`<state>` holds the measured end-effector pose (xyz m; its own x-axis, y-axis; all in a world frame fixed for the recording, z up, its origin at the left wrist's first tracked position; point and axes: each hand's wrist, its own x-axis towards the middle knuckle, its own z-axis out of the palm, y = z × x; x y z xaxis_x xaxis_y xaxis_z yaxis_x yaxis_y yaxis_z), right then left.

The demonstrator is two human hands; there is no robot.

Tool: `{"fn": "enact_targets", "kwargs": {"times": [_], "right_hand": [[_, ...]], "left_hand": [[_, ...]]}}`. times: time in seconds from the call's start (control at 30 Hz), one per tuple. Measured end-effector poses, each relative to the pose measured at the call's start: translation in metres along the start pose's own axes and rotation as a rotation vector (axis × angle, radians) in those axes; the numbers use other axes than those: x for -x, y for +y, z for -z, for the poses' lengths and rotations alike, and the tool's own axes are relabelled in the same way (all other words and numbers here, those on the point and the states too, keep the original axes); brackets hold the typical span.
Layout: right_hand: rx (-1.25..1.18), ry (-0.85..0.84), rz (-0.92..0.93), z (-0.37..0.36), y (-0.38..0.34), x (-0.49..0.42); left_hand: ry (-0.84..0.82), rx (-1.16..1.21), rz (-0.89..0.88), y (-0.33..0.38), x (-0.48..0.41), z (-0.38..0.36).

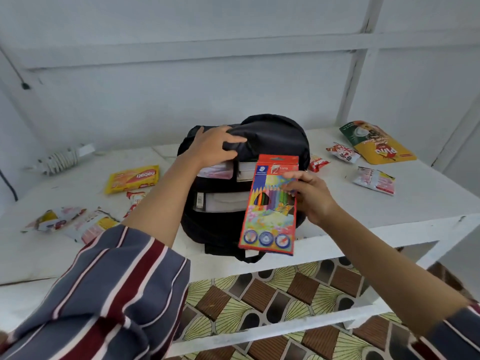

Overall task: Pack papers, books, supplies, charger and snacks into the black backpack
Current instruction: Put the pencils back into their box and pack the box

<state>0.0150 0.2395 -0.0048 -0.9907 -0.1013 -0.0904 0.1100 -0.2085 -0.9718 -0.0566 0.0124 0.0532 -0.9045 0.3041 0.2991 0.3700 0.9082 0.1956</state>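
left hand (214, 149) reaches forward, grip closed on the top flap of the black backpack (275, 131). right hand (313, 201) pinches a box of coloured pencils (270, 203) in front of the open bag. backpack sits on the white surface (415, 198); books (246, 168) show inside. snack packets (132, 178) and charger (62, 158) lie alongside.

Soft, even light here, barely a shadow on the counter (389, 211). The backpack (275, 131) reads as a dark mass. The wall (233, 87) bows at the edges; my sleeve (104, 294) is blurry.
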Motion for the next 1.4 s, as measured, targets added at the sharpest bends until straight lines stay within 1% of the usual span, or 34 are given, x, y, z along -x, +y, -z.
{"fn": "enact_targets", "kwargs": {"times": [0.13,0.23,0.37,0.43,0.5,0.6,0.67,0.83,1.07,1.3,1.4], "right_hand": [[-0.072,0.198,0.06,-0.014,0.011,0.012],[-0.183,0.332,0.079,-0.019,0.018,0.016],[-0.326,0.45,0.09,-0.023,0.02,0.017],[-0.349,0.454,0.106,-0.031,0.022,0.018],[-0.36,0.412,0.111,-0.041,0.026,0.022],[-0.325,0.332,0.117,-0.048,0.035,0.031],[-0.299,0.328,0.156,-0.048,0.036,0.036],[-0.322,0.452,0.278,-0.041,0.021,0.036],[-0.391,0.641,0.269,-0.039,0.01,0.015],[-0.516,0.69,0.348,-0.032,0.007,0.008],[-0.489,0.724,0.351,-0.035,0.006,0.001]], "left_hand": [[0.028,0.048,0.022,0.002,-0.005,0.001],[0.048,0.058,0.036,0.004,-0.007,0.003],[0.05,0.056,0.048,0.007,-0.01,0.003],[0.057,0.066,0.056,0.008,-0.01,0.001],[0.061,0.074,0.065,0.007,-0.01,0.001],[0.052,0.069,0.071,0.007,-0.011,0.003],[0.039,0.068,0.075,0.006,-0.01,0.002],[-0.006,0.088,0.076,0.004,-0.009,0.001],[-0.01,0.139,0.032,0.005,-0.004,0.003],[-0.009,0.148,0.029,0.002,-0.002,0.003],[-0.009,0.119,0.026,0.003,-0.003,0.004]]}}
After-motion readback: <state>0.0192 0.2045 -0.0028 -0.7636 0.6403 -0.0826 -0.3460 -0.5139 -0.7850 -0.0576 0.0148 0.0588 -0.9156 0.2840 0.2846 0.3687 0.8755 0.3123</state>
